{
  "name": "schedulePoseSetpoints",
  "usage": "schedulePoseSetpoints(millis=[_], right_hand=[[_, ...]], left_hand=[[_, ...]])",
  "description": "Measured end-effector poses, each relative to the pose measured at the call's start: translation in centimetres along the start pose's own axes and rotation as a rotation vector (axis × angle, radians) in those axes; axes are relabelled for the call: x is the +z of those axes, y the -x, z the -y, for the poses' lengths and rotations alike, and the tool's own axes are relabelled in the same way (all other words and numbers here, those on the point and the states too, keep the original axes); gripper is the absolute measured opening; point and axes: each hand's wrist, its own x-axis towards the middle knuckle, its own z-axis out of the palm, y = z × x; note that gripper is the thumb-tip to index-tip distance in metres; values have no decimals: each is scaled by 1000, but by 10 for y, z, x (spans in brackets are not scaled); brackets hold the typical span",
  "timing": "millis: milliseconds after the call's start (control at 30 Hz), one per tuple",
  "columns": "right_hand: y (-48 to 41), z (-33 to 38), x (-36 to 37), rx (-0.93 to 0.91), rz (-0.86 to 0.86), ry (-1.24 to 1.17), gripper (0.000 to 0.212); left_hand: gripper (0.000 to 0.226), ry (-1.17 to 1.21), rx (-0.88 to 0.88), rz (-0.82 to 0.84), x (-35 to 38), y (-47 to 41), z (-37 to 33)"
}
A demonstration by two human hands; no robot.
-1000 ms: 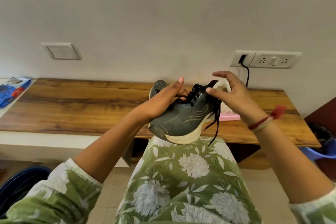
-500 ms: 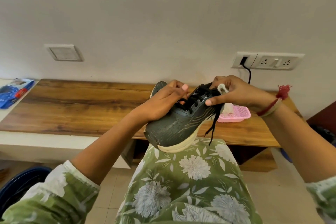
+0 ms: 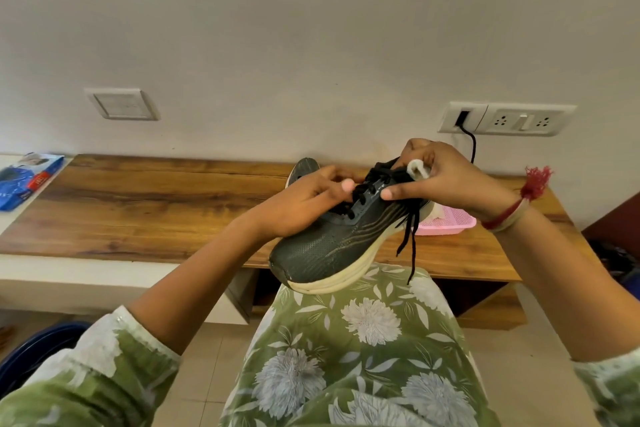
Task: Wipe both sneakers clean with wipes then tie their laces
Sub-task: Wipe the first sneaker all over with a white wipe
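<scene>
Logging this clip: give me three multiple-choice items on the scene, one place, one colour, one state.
1. Where does the sneaker rest?
A. wooden table
B. person's lap
C. pink tray
2. What colour are the laces?
A. white
B. red
C. black
3. The laces are:
A. hanging loose
B. tied in a bow
C. removed
Answers: 1 B, it sits on the green floral cloth of the lap; 2 C, they show black against the grey shoe; 3 A, two ends dangle down its side.
</scene>
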Motion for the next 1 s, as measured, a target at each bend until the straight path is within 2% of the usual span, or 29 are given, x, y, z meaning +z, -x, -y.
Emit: schedulePoseSetpoints(millis=[133,233,333,400,433,500,533,700,800,900,1000], right_hand=[[0,-1,-1,9,-10,3,25],[0,0,1,2,-18,49,30],[1,-2,3,8,-9,138,35],[2,-1,7,21,1,208,23],[1,0,9,26,1,254,19],[-2,1,11,31,-16,338,21],[-3,2,11,29,-28,369,21],[-5,7,-1,7,-46,389,18],[-4,5,-5,33,-78,299,28],[0,3,-4,40,-71,205,27],[0,0,-1,28,-79,225,35]], left_hand=[[71,229,-57,14,0,-2,0],[80,245,-109,15,2,-1,-6],[67,42,-139,42,-4,1,-8],[66,-222,-173,168,-8,-2,-10],[73,-335,-200,242,-7,-3,-11],[70,-446,-256,335,1,-6,-6],[63,-456,-265,325,6,-7,-4],[43,-49,-183,189,14,-6,8],[32,184,-105,111,17,-4,11],[38,285,-96,74,16,-3,10],[49,365,-136,128,14,0,10]])
